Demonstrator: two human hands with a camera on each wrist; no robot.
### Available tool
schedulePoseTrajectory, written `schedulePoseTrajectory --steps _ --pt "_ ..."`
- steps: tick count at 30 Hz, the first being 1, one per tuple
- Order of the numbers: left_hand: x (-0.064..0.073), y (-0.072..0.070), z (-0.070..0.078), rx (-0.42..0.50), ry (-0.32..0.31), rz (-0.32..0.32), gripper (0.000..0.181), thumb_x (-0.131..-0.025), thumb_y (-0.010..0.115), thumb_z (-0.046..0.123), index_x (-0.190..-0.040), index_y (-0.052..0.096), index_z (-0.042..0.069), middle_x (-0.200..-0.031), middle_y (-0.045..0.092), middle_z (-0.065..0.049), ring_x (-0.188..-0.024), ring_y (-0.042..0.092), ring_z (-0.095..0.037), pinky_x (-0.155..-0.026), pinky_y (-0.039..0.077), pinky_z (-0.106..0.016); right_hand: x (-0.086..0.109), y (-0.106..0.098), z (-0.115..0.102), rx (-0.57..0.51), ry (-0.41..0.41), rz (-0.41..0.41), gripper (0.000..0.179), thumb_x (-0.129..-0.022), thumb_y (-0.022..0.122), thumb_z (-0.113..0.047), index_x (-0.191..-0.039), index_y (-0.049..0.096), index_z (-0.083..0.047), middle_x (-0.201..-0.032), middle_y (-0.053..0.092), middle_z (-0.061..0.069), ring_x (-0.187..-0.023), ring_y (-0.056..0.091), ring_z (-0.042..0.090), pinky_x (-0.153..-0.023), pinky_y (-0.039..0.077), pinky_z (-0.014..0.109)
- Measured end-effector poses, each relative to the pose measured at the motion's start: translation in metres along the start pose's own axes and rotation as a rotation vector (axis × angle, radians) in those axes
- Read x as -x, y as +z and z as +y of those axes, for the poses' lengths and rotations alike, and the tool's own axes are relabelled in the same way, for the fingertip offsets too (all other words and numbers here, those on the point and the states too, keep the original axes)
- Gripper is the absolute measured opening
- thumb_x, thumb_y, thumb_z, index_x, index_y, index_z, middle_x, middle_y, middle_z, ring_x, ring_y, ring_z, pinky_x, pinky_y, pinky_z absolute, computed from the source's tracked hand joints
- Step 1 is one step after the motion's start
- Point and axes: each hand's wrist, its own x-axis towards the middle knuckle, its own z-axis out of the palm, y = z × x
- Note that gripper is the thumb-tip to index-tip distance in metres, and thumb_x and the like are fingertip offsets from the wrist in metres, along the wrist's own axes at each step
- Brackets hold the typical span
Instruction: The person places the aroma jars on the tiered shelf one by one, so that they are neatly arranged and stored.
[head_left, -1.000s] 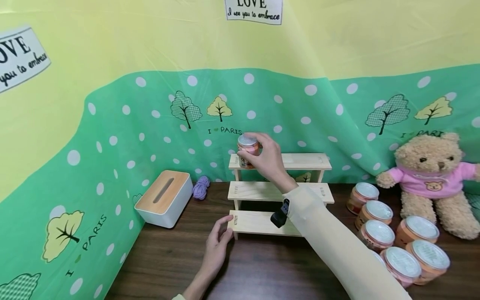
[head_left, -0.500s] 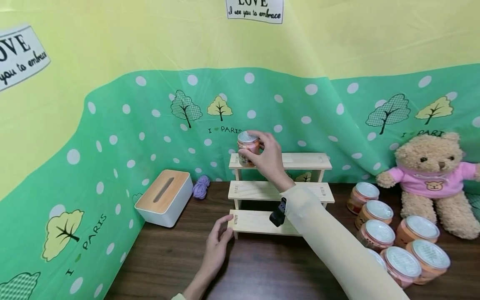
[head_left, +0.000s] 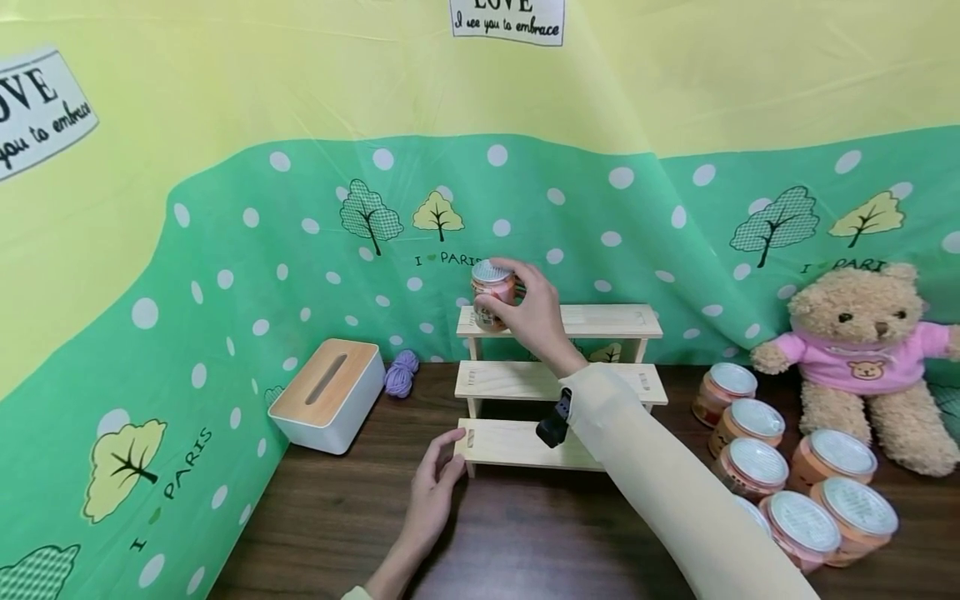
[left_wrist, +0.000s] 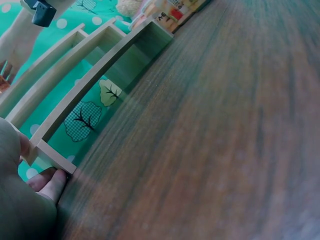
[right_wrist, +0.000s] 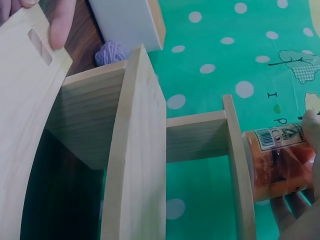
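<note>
In the head view, a pale wooden three-tier shelf (head_left: 517,443) stands on the dark table. My right hand (head_left: 536,312) grips a small jar (head_left: 491,310) with orange-pink contents and a silvery lid, thumb on one side and fingers on the other. That jar is upright at the left end of the top tier; the right wrist view shows its base (right_wrist: 248,165) against or very near the top board. My left hand (head_left: 435,483) holds the left end of the lowest tier. In the left wrist view its thumb (left_wrist: 56,186) lies against the shelf's leg (left_wrist: 57,159).
Several similar jars (head_left: 752,464) stand grouped at the right, beside a teddy bear (head_left: 862,358) in a pink top. Left of the shelf are a white tissue box (head_left: 330,396) with a wooden lid and a purple yarn skein (head_left: 402,373). A patterned cloth (head_left: 315,275) hangs behind.
My right hand and the jar have shifted very slightly up in the head view, at the same end of the top tier. My left hand has stayed on the shelf's left end.
</note>
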Motion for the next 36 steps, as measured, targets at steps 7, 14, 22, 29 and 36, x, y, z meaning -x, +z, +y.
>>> schedulePoseTrajectory --steps 7,14,22,29,36 --pt "0.0 0.0 0.0 0.01 0.004 -0.001 0.038 -0.115 0.056 0.007 -0.152 0.059 0.004 -0.157 0.057 -0.02 -0.115 0.065 -0.018 -0.108 0.054 -0.03 -0.001 -0.001 -0.003 0.005 0.022 -0.017 0.063 -0.096 0.09 -0.025 -0.154 0.064 -0.018 -0.149 0.062 0.014 -0.135 0.061 0.033 -0.108 0.056 0.055" --pt "0.0 0.001 0.0 0.01 0.002 -0.004 0.038 -0.115 0.057 0.008 -0.153 0.059 0.004 -0.154 0.06 -0.021 -0.112 0.065 -0.018 -0.106 0.053 -0.027 -0.002 -0.007 -0.001 0.046 -0.008 -0.062 0.071 -0.094 0.092 -0.018 -0.157 0.061 -0.015 -0.151 0.06 0.016 -0.136 0.06 0.035 -0.109 0.055 0.059" --pt "0.001 0.001 0.0 0.017 0.004 -0.003 0.038 -0.115 0.056 0.007 -0.153 0.059 0.003 -0.158 0.057 -0.02 -0.117 0.064 -0.017 -0.107 0.053 -0.029 -0.002 -0.017 -0.005 0.078 -0.097 -0.062 0.079 -0.09 0.095 -0.014 -0.16 0.057 -0.01 -0.152 0.058 0.019 -0.137 0.059 0.037 -0.111 0.052 0.062" --pt "0.001 0.0 0.0 0.017 0.009 0.0 0.038 -0.115 0.057 0.008 -0.152 0.059 0.003 -0.154 0.059 -0.02 -0.111 0.066 -0.017 -0.106 0.054 -0.028 0.002 -0.025 -0.009 0.06 -0.198 0.002 0.07 -0.089 0.096 -0.011 -0.151 0.065 -0.004 -0.142 0.064 0.018 -0.129 0.061 0.041 -0.109 0.053 0.06" --pt "0.001 0.001 -0.001 0.02 0.01 0.001 0.037 -0.115 0.057 0.008 -0.152 0.059 0.004 -0.142 0.063 -0.022 -0.107 0.067 -0.021 -0.104 0.053 -0.027 0.017 -0.032 -0.015 0.021 -0.228 0.065 0.065 -0.088 0.096 -0.012 -0.145 0.068 -0.004 -0.135 0.069 0.02 -0.125 0.062 0.037 -0.107 0.053 0.059"
